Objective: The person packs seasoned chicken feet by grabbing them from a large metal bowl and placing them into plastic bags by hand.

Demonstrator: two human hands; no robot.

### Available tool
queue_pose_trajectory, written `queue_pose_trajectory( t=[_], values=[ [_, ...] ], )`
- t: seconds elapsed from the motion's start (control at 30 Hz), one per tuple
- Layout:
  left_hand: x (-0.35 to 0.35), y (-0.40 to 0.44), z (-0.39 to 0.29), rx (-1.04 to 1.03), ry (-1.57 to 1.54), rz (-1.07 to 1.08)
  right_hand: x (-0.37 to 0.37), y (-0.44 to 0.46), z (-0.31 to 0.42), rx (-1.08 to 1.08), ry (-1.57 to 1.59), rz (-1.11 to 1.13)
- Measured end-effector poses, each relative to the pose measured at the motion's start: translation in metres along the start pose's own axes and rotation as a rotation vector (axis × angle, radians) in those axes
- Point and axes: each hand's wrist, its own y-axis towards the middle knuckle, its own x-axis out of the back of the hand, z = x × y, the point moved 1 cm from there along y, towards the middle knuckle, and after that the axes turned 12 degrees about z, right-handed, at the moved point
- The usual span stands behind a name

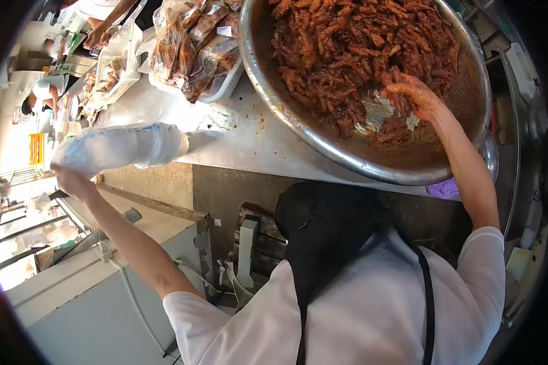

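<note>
A wide steel bowl [323, 159] holds a heap of reddish-brown, sauced chicken feet [347, 42]. Down in the bowl, my right hand [415, 96] is sauce-coated, its fingers curled into the pieces at the near right of the heap. Beside those fingers, a shiny patch of the bowl's bottom shows through. Out to the left, my left hand [74, 181] grips the end of a long, clear plastic bundle [125, 146], which stretches across the table's edge. The bundle hides most of the fingers of that hand.
The steel table [256, 139] has sauce spots. On it stand a white tub [225, 85] of bagged brown meat [195, 45] and a white basket [125, 58]. Other people [42, 97] work at the far left. A white chest-like unit [122, 261] stands below left; purple plastic [443, 189] lies under the bowl.
</note>
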Motion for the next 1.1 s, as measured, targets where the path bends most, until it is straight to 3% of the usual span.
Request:
queue_pose_trajectory(
  t=[0.1, 0.13, 0.17, 0.2, 0.27, 0.3, 0.33, 0.4, 0.43, 0.47, 0.57, 0.67, 0.7, 0.8, 0.87, 0.9, 0.97, 1.03, 1.07, 1.1],
  values=[
    [0.024, 0.024, 0.037, -0.245, -0.433, 0.256, -0.010, -0.012, 0.009, -0.037, -0.097, 0.020],
    [0.034, 0.037, 0.044, 0.015, -0.784, 0.482, -0.008, -0.016, 0.006, -0.048, -0.154, 0.011],
    [0.029, 0.033, 0.040, -0.218, -0.583, 0.446, -0.004, -0.019, 0.005, -0.062, -0.215, 0.002],
    [0.029, 0.030, 0.030, -0.293, -0.254, 0.306, 0.001, -0.020, 0.005, -0.076, -0.278, -0.006],
    [0.027, 0.024, 0.012, -0.284, 0.466, -0.069, 0.010, -0.015, 0.000, -0.135, -0.420, 0.018],
    [0.023, 0.030, 0.017, -0.281, 0.554, -0.085, 0.028, -0.007, -0.012, -0.134, -0.577, 0.000],
    [0.023, 0.039, 0.022, -0.303, 0.515, -0.013, 0.011, -0.016, 0.005, -0.263, -0.821, -0.107],
    [0.026, 0.056, 0.021, -0.317, 0.386, 0.117, 0.048, -0.005, -0.023, -0.147, -0.993, -0.193],
    [0.029, 0.062, 0.018, -0.302, 0.349, 0.157, 0.052, -0.006, -0.020, -0.217, -1.087, -0.205],
    [0.029, 0.066, 0.014, -0.286, 0.335, 0.184, 0.054, -0.007, -0.018, -0.276, -1.178, -0.197],
    [0.032, 0.072, 0.016, -0.246, 0.347, 0.204, 0.087, 0.004, -0.044, -0.143, -1.308, -0.021],
    [0.034, 0.069, 0.019, -0.246, 0.369, 0.217, 0.048, -0.011, -0.029, -0.058, -1.398, -0.004],
    [0.038, 0.067, 0.020, -0.244, 0.365, 0.212, 0.049, -0.005, -0.039, -0.022, -1.406, 0.096],
    [0.053, 0.065, 0.023, -0.238, 0.380, 0.196, 0.036, 0.009, -0.066, -0.246, -1.270, 0.304],
    [0.065, 0.064, 0.023, -0.239, 0.395, 0.181, 0.017, -0.008, -0.086, -0.236, -1.732, 0.504],
    [0.072, 0.065, 0.022, -0.240, 0.402, 0.174, 0.013, -0.008, -0.088, -0.325, -1.605, 0.535],
    [0.088, 0.065, 0.019, -0.254, 0.398, 0.156, 0.017, -0.014, -0.076, -0.571, -1.610, 0.522],
    [0.113, 0.061, 0.011, -0.289, 0.417, 0.095, 0.010, -0.016, -0.072, -0.906, -1.600, 0.308],
    [0.132, 0.050, 0.001, -0.333, 0.533, 0.020, 0.014, -0.009, -0.079, -0.829, -1.564, 0.450],
    [0.148, 0.032, -0.016, -0.367, 0.848, -0.113, 0.001, -0.014, -0.077, -0.791, -1.573, 0.374]
  ],
)
